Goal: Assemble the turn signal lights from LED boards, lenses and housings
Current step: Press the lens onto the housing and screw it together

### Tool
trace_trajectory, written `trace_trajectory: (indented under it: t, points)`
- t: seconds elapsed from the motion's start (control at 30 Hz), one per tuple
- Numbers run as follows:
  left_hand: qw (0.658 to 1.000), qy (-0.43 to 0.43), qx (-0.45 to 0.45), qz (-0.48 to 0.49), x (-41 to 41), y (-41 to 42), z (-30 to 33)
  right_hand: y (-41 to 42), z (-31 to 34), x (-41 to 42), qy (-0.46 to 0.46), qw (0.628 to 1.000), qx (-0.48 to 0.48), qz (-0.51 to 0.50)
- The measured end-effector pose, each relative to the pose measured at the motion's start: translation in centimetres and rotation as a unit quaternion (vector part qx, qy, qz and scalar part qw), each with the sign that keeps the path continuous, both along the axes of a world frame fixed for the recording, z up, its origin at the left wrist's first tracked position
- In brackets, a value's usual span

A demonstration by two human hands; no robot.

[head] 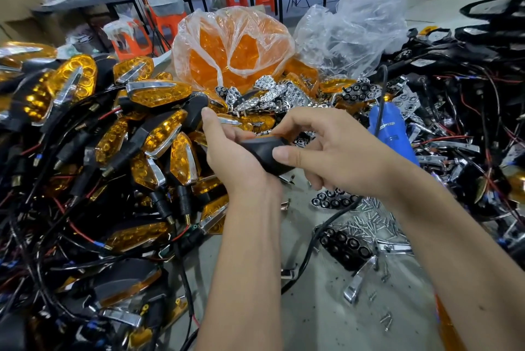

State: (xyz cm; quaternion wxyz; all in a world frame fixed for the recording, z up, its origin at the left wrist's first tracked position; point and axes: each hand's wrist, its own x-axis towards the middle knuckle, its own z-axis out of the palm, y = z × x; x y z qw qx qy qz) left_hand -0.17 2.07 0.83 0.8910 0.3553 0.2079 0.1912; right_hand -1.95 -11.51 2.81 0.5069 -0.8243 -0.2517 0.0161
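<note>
Two bare forearms reach in from the lower edge, with no sleeve, glove, watch or ring on either. The left hand (227, 149) and the right hand (332, 151) have short, plainly trimmed nails without polish. A small dark mark sits on the right forearm, near the lower right corner.

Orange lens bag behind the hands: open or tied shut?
Open. The lens bag gapes at the top; loose plastic, no knot visible.
</note>
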Motion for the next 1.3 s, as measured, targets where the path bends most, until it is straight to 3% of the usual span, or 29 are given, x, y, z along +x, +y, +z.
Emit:
trace_trajectory:
  t: [0.13,0.23,0.37,0.47,0.53,0.6,0.73,0.97,1.3]
  points:
    - [0.976,-0.052,0.069,-0.198,-0.9,-0.7,-0.3,1.5,0.2,0.2,0.084,0.988,0.117,-0.061]
    - [0.974,-0.054,0.088,-0.202,-1.3,-1.2,-0.2,1.4,0.9,0.3,0.082,0.991,0.086,-0.067]
    - [0.982,-0.055,0.018,-0.180,-0.9,-0.4,0.1,-0.3,1.8,0.4,0.017,0.998,-0.037,-0.055]
    - [0.971,-0.035,-0.116,-0.204,-0.4,1.2,-0.2,-1.6,1.4,0.7,0.071,0.992,-0.090,-0.056]
    - [0.934,-0.030,-0.240,-0.264,-0.3,2.7,-0.6,-2.3,0.5,0.9,0.130,0.978,-0.161,-0.023]
    - [0.876,-0.037,-0.342,-0.339,-0.3,3.9,-1.1,-2.5,-0.3,0.9,0.163,0.952,-0.258,0.033]
    - [0.832,-0.045,-0.356,-0.422,-0.3,4.4,-1.3,-1.6,-1.1,0.8,0.173,0.921,-0.341,0.075]
    - [0.869,-0.016,-0.218,-0.444,-0.3,3.7,-1.2,-0.9,-1.3,0.9,0.185,0.914,-0.356,0.062]
    - [0.884,-0.005,-0.193,-0.426,-0.3,3.5,-1.1,-0.8,-1.4,0.6,0.212,0.901,-0.376,0.042]
